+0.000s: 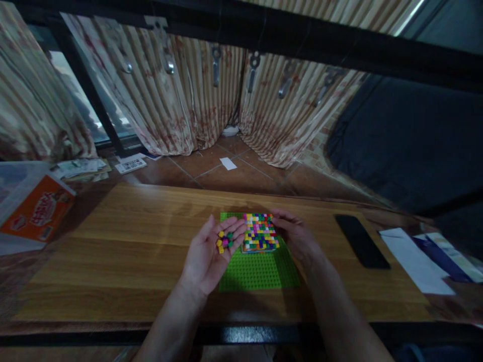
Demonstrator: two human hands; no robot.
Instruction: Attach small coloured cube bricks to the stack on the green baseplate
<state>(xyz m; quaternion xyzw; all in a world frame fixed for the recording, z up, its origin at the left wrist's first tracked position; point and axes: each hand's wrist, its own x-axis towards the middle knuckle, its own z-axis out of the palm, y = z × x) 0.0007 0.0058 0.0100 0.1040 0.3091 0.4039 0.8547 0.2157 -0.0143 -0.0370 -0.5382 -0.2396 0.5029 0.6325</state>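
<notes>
My left hand (206, 254) is palm up, fingers stretched out, carrying several small toy bricks (225, 242) in yellow, green, purple and pink. Its fingertips reach close to the left side of a many-coloured brick block (260, 232). This block stands on a bright green studded baseplate (260, 274), its top covered in small mixed-colour pieces. At the block's far right corner is my right hand (298, 234), its fingers bent together against the edge. Whether a small brick sits between those fingertips is hidden from me.
The baseplate lies on a wooden table (132, 251). To the right are a black phone (362, 241) and white paper (417, 261). A clear plastic box with an orange label (41, 208) stands at the left. A dark bar with metal hooks (252, 70) crosses above.
</notes>
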